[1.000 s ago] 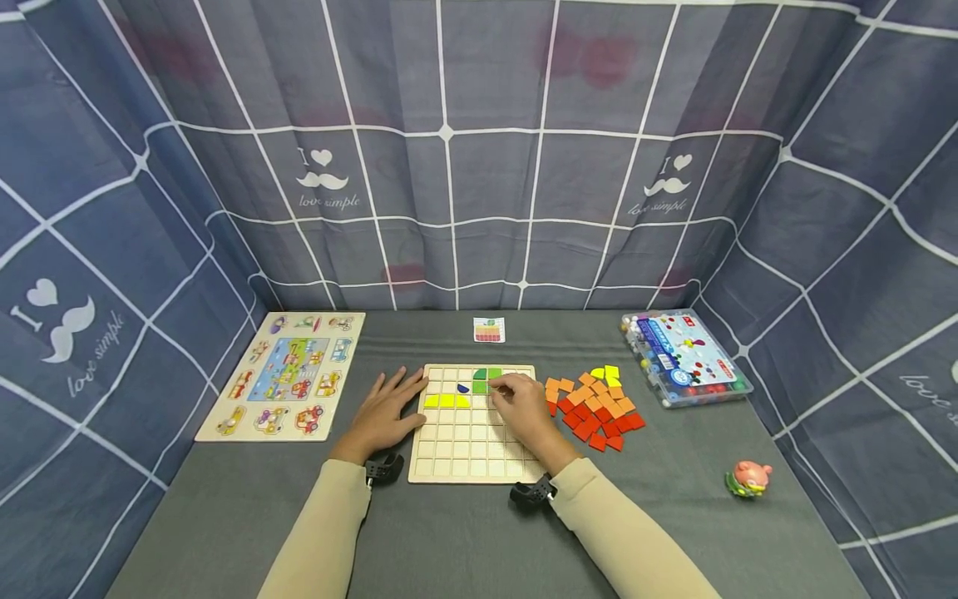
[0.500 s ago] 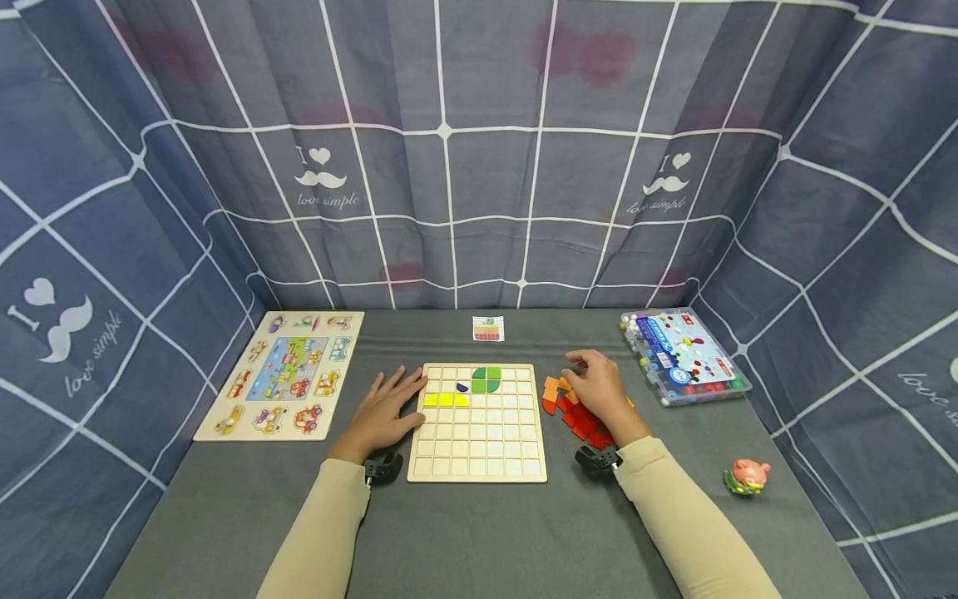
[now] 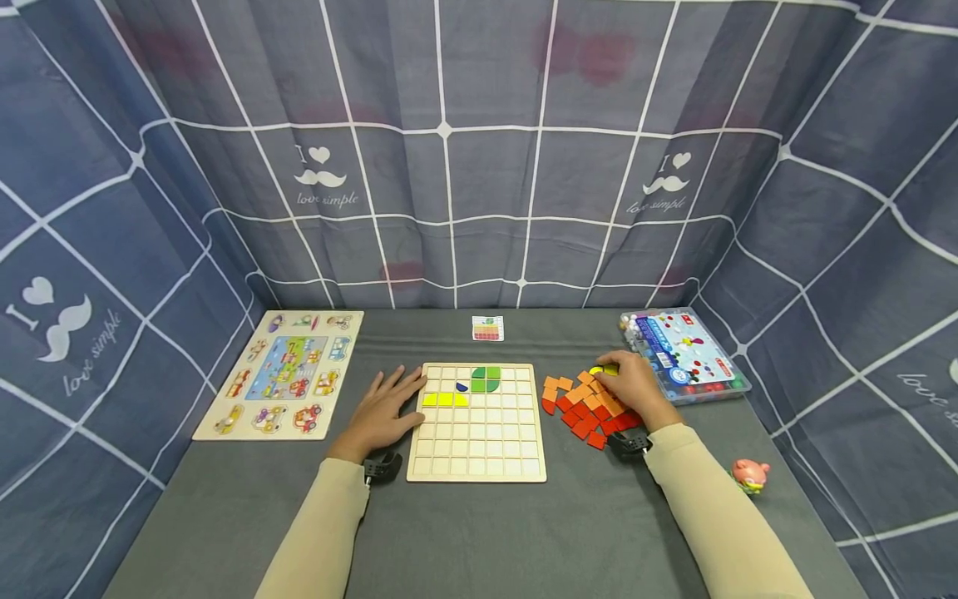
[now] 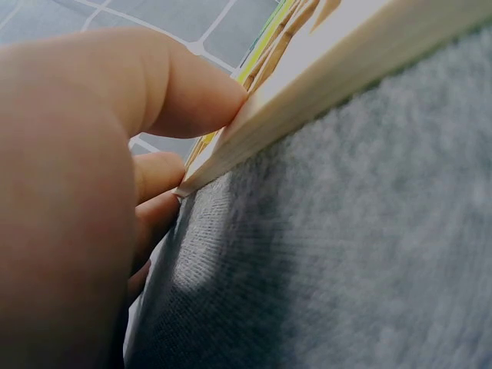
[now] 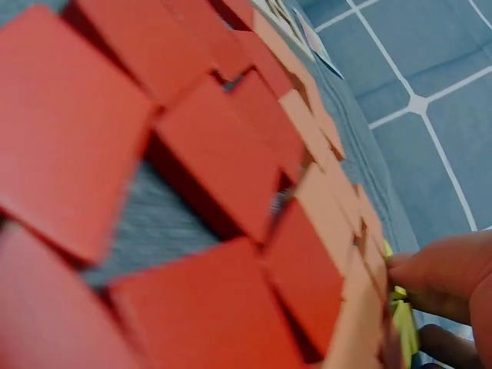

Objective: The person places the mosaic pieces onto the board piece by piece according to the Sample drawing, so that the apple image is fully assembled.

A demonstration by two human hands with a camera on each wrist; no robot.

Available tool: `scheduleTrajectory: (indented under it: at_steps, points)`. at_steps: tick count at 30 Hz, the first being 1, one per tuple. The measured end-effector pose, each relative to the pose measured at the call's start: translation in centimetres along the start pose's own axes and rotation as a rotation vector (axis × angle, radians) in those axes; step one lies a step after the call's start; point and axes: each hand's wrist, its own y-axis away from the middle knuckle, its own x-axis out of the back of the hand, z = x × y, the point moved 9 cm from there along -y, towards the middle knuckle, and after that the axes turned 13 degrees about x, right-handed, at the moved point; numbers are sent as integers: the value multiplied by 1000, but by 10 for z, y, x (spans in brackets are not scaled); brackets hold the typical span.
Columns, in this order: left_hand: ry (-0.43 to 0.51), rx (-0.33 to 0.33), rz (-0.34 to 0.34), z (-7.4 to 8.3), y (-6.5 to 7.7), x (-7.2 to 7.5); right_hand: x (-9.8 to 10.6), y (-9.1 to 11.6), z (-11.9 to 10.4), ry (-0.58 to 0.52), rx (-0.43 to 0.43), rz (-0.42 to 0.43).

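Observation:
A wooden grid board (image 3: pixel 479 453) lies flat, with green (image 3: pixel 486 380), yellow (image 3: pixel 445 400) and dark blue pieces (image 3: pixel 461 387) in its upper cells. My left hand (image 3: pixel 377 418) rests at the board's left edge, fingers spread; the thumb (image 4: pixel 204 96) touches the rim in the left wrist view. My right hand (image 3: pixel 632 384) reaches over the back of a pile of orange (image 3: pixel 576 395) and red tiles (image 3: pixel 585 427). Its thumb and finger pinch at a yellow tile (image 5: pixel 405 323) there, partly hidden by the hand.
A small pattern card (image 3: pixel 488 329) lies behind the board. To the left is a wooden picture puzzle (image 3: pixel 277 378). A clear plastic box (image 3: pixel 688 358) of coloured beads stands right of the pile, and a pink pig figure (image 3: pixel 750 474) at the far right.
My right hand has left the board, where a further green piece now shows in the green group, and moved right to the yellow tiles behind the pile. My left hand stays in place.

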Motion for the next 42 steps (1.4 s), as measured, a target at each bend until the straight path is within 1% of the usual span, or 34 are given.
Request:
scheduleTrajectory:
  at_steps: [6, 9, 16, 21, 24, 29, 32, 36, 42]
  points:
    - [2, -2, -2, 2, 0, 1, 1, -8, 4, -2, 27, -61]
    - [-2, 1, -4, 1, -1, 0, 1, -11, 6, 18, 43, -80]
    - [-7, 8, -3, -2, -1, -2, 2, -10, 7, 27, 61, -90]
    - [-11, 10, -5, -1, -1, -1, 1, -7, 6, 41, 64, -95]
    - [-6, 7, -4, 0, -1, -1, 1, -6, 4, 51, 86, -96]
    - [-7, 6, -5, 0, -1, -2, 0, -7, 2, 75, 113, -87]
    - [-3, 4, -6, 0, -1, -3, 1, -7, 1, 77, 104, -69]
    - [-1, 4, -5, 0, -2, -3, 2, -7, -1, 59, 94, -27]
    - [-5, 12, -7, -1, -3, -2, -2, -8, -12, 16, 140, 26]
